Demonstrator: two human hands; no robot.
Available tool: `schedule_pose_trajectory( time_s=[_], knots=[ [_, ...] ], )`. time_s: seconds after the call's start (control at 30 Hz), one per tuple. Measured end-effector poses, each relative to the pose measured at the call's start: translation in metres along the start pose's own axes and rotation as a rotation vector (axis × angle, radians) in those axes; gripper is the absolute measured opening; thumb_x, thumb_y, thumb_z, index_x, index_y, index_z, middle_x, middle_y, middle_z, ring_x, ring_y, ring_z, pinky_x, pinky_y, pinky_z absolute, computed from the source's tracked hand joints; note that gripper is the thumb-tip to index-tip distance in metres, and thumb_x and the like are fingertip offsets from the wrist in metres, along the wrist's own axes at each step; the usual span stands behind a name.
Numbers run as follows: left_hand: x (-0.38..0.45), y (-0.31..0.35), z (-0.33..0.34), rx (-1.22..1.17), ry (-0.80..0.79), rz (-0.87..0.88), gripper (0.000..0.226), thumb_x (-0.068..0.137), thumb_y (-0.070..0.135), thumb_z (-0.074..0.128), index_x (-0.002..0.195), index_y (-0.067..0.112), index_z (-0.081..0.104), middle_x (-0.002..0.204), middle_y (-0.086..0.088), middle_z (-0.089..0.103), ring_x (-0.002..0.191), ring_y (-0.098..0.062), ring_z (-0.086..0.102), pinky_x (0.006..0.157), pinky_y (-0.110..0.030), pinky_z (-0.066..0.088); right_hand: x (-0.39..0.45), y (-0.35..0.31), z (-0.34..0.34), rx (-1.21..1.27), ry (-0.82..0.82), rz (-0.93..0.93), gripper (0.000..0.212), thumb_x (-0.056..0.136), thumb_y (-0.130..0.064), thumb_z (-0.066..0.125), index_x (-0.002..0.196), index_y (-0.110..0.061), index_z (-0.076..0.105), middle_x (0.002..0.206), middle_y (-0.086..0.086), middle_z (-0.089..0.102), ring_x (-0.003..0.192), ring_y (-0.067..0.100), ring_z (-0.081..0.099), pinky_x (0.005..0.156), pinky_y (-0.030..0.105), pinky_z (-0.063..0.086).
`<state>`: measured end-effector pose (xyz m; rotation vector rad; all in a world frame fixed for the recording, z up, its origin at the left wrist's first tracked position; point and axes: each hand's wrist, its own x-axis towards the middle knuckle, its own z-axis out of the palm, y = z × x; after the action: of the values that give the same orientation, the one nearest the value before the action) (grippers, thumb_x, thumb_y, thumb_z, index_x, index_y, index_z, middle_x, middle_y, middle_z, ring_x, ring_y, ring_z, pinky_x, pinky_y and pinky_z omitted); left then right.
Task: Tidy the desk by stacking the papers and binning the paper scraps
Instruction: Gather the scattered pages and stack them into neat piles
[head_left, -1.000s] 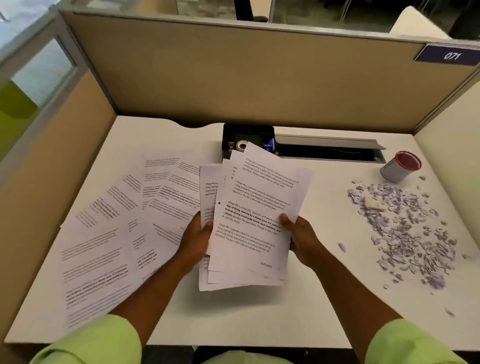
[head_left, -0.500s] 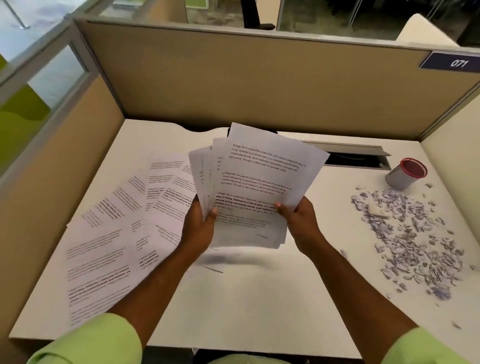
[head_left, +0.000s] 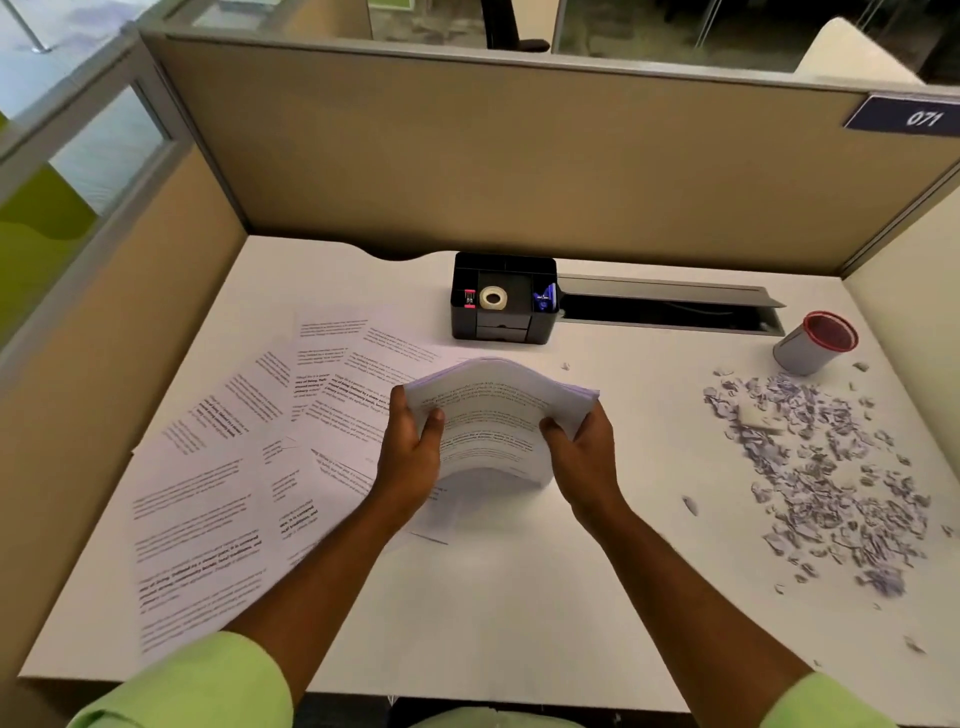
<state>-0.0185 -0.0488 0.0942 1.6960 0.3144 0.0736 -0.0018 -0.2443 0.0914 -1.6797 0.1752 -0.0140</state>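
Mid-desk, left hand and right hand grasp paper stack, long axis left-right, bowed upward.

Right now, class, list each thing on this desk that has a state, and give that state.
Paper stack: bowed, gripped by left hand and right hand.
Loose sheets: spread flat, overlapping.
Paper scraps: scattered on desk.
Small bin: tilted, open.
Organizer: upright, holding tape roll.

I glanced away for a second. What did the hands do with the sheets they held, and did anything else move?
Both the left hand and right hand squared the fanned sheets into a neat held stack, lowered toward the desk. Loose papers, scraps and cup stayed put.
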Motion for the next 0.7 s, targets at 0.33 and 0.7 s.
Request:
schedule_pose_trajectory(
  time_s=[0.33,0.7],
  knots=[
    [-0.004,-0.007,0.005,-0.046,0.019,-0.028,0.052,0.098,0.017,0.056,0.129,0.050,0.031,0.119,0.010,0.056,0.107,-0.006,0.059,0.074,-0.020,0.056,0.004,0.000,0.011,0.126,0.171,-0.014,0.041,0.087,-0.001,0.071,0.117,-0.027,0.060,0.111,-0.002,0.069,0.099,0.014,0.067,0.078,0.023,0.058],
    [0.007,-0.021,-0.015,0.073,0.089,-0.130,0.063,0.087,0.024,0.072,0.132,0.026,0.028,0.138,0.001,0.043,0.125,-0.015,0.047,0.093,-0.027,0.050,0.017,-0.002,0.000,0.158,0.175,0.139,0.006,0.095,-0.012,0.070,0.094,-0.018,0.072,0.094,0.004,0.077,0.085,0.025,0.074,0.075,0.042,0.062]
  ],
)
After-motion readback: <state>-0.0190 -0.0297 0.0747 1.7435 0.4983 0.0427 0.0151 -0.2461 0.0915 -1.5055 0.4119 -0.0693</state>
